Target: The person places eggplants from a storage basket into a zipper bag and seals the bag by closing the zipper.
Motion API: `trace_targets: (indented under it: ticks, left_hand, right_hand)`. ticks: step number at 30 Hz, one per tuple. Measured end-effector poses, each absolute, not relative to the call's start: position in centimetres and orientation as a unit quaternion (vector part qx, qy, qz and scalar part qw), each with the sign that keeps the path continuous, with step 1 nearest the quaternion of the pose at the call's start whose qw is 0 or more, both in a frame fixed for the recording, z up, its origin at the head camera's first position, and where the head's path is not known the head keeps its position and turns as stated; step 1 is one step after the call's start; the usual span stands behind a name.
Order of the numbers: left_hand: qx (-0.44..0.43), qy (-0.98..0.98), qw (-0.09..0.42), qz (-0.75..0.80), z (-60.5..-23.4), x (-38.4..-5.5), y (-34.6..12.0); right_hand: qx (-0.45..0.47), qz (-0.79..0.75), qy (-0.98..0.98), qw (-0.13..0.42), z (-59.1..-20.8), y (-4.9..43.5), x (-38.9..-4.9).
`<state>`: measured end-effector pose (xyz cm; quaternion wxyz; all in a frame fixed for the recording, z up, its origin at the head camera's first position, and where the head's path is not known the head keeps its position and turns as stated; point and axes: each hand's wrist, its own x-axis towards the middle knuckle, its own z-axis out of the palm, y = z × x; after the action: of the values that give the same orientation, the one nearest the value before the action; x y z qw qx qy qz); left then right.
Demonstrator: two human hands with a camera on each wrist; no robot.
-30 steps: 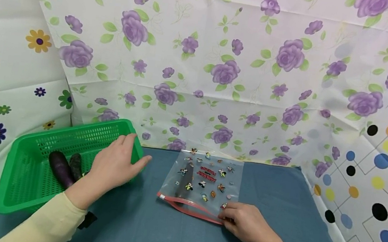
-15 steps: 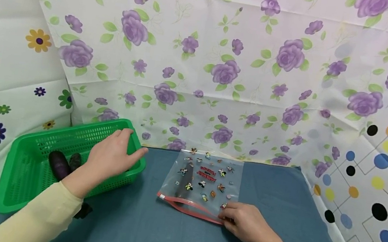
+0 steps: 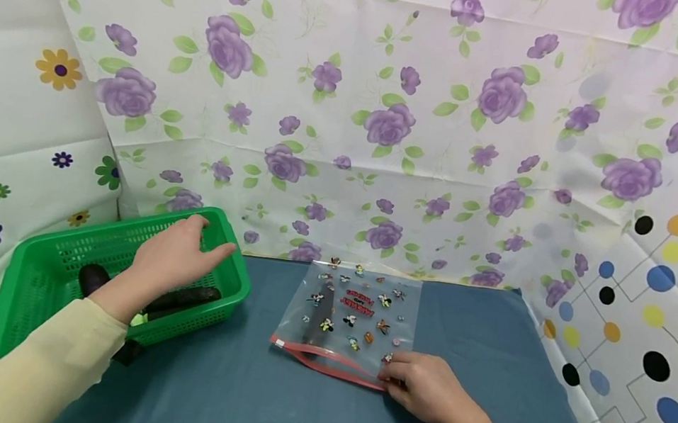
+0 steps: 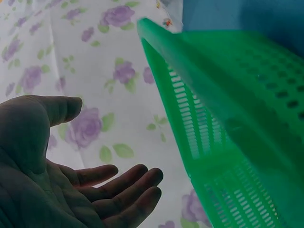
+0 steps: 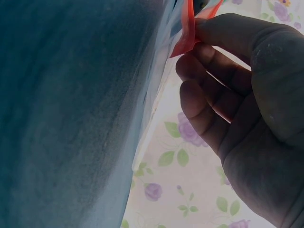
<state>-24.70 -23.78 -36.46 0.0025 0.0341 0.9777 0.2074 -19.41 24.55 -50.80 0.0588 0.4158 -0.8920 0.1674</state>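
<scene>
In the head view my left hand (image 3: 175,254) hovers over the green plastic basket (image 3: 0,317), thumb spread from the other fingers and nothing held. The left wrist view also shows the loose fingers (image 4: 128,190) beside the basket wall. Inside the basket lie a dark purple eggplant (image 3: 91,277) and a long dark vegetable (image 3: 186,297); my forearm hides part of them. My right hand (image 3: 434,392) pinches the red-edged mouth of a clear printed zip bag (image 3: 387,332) at its right corner. A long dark item (image 3: 320,313) lies inside the bag, its kind unclear.
A blue cloth (image 3: 237,398) covers the table under basket and bag. Flowered sheeting (image 3: 354,99) hangs behind, with a dotted sheet (image 3: 669,341) on the right. A small light-green thing (image 3: 140,319) shows in the basket below my left wrist.
My left hand has moved left over the basket, uncovering the long dark vegetable near its right end. My right hand stays at the bag's corner. The head view has shifted slightly.
</scene>
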Motion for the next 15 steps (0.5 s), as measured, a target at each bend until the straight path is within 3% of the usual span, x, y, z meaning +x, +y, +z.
trace_targets:
  ticks: [15]
  left_hand:
    - [0.006,0.982,0.026,0.19,-36.3,-27.0,-26.9]
  right_hand:
    - [0.419,0.167,-0.89,0.071,-51.1,24.7,-19.5]
